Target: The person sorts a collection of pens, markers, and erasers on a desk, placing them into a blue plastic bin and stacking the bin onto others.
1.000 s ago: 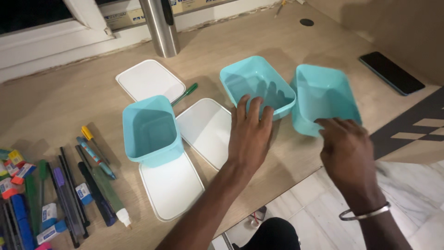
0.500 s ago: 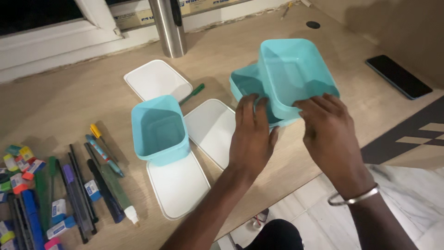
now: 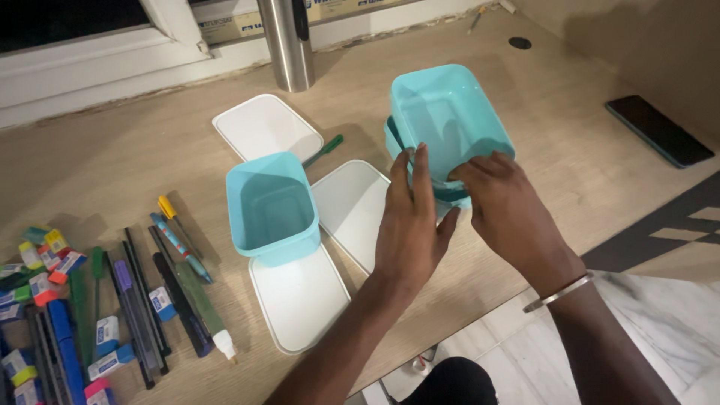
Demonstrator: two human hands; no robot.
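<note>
My right hand grips the near rim of a teal plastic box that sits tilted inside a second teal box, only an edge of which shows. My left hand lies against the near left side of the lower box, fingers stretched up to its rim. A third teal box stands apart to the left, partly on a white lid. Two more white lids lie flat on the wooden desk.
Several pens, markers and erasers lie in a row at the left. A green pen pokes out between the lids. A steel bottle stands at the back, a black phone at the right. The desk edge runs diagonally near me.
My right hand lifted the right-hand teal box, carried it left and set it into the middle box. My left hand stayed at the middle box's near side.
</note>
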